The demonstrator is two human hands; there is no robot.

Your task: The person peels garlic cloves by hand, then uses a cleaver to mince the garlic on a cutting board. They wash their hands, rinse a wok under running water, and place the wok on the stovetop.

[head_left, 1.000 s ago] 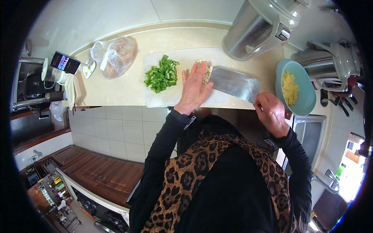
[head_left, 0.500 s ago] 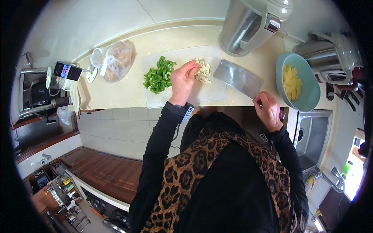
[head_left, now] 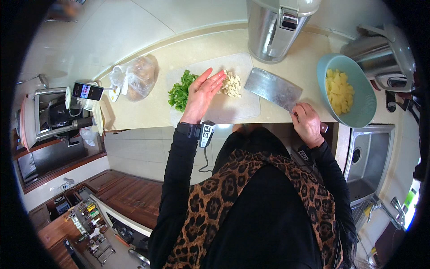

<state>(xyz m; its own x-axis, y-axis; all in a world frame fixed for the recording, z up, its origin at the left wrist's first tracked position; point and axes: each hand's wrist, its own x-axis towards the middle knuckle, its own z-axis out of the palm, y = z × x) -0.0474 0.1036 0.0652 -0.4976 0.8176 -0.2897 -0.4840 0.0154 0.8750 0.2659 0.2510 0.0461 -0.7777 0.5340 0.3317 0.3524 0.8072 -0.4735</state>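
On the cutting board [head_left: 233, 110], green pepper pieces [head_left: 178, 95] lie left and chopped garlic [head_left: 231, 85] lies right. Between them, the left hand [head_left: 203, 95] is above the board, its fingers stretched. The right hand [head_left: 308, 123] grips the handle of the knife [head_left: 273, 88], beside the garlic.

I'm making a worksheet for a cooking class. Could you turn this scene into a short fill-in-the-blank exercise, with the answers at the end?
1. The right hand grips the cleaver by its ____.
2. The pale yellow pieces lie in a blue-green ____.
3. On the cutting board, the chopped pieces to the left of the white pieces are ____ in colour.
4. The plastic bag lies to the ____ of the cutting board.

Missing words: handle; bowl; green; left.
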